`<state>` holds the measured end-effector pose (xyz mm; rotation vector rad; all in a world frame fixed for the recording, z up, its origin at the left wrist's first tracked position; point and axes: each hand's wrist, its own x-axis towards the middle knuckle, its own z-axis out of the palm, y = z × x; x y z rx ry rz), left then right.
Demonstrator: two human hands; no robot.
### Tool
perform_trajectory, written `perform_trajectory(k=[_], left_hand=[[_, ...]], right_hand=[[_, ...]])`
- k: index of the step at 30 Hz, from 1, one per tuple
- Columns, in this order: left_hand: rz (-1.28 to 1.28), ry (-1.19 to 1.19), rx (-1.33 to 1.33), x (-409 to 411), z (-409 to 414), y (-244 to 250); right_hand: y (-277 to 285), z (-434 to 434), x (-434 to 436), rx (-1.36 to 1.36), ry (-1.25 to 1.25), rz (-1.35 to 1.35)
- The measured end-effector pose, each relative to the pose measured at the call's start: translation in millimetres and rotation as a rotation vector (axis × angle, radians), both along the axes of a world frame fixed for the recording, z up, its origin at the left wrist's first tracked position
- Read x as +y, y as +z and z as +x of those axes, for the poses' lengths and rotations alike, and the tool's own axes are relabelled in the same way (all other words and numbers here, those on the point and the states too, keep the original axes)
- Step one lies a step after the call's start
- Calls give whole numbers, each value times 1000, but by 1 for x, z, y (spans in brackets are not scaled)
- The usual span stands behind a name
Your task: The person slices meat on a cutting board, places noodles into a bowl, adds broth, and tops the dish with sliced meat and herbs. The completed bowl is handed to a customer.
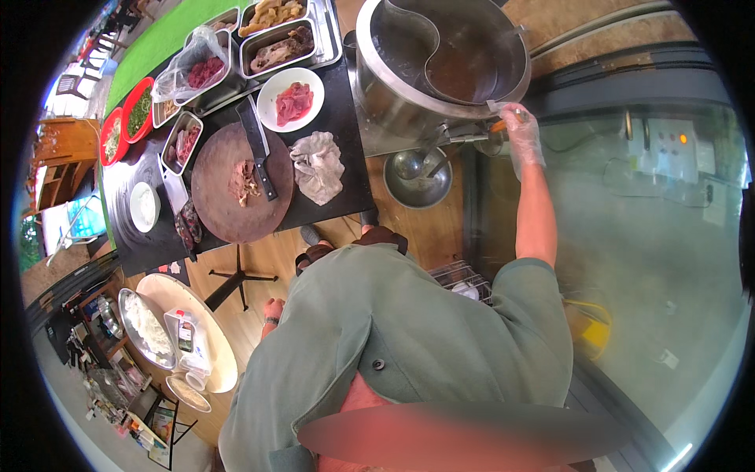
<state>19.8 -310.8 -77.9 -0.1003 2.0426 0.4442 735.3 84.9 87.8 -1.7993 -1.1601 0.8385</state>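
My right hand [521, 127], in a clear plastic glove, is closed round an orange-brown handle beside the large steel pot [383, 76]. A curved divider splits the pot, which holds brown liquid. Below it, a ladle [408, 164] rests in a metal bowl [417, 201]. My left hand [273, 308] hangs low by my side, a band on its wrist; its fingers are partly hidden. Cut meat [243, 182] and a black-handled cleaver [257, 138] lie on the round chopping board [219, 206]. Sliced raw meat [294, 104] sits on a white plate [267, 100].
A crumpled cloth [317, 167] lies right of the board. Metal trays [279, 68] of meat and red bowls [147, 88] of greens stand farther back. Another cleaver [174, 187] lies left of the board. A round table [221, 366] with noodles [147, 323] stands lower left. Glass borders my right side.
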Motion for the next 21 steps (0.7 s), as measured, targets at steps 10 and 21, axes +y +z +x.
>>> perform_trajectory(k=[10, 21], left_hand=[[262, 42, -28, 50, 3, -13], [574, -654, 687, 136, 23, 42]], right_hand=[[-16, 24, 17, -249, 155, -45], [-46, -76, -15, -184, 584, -762]])
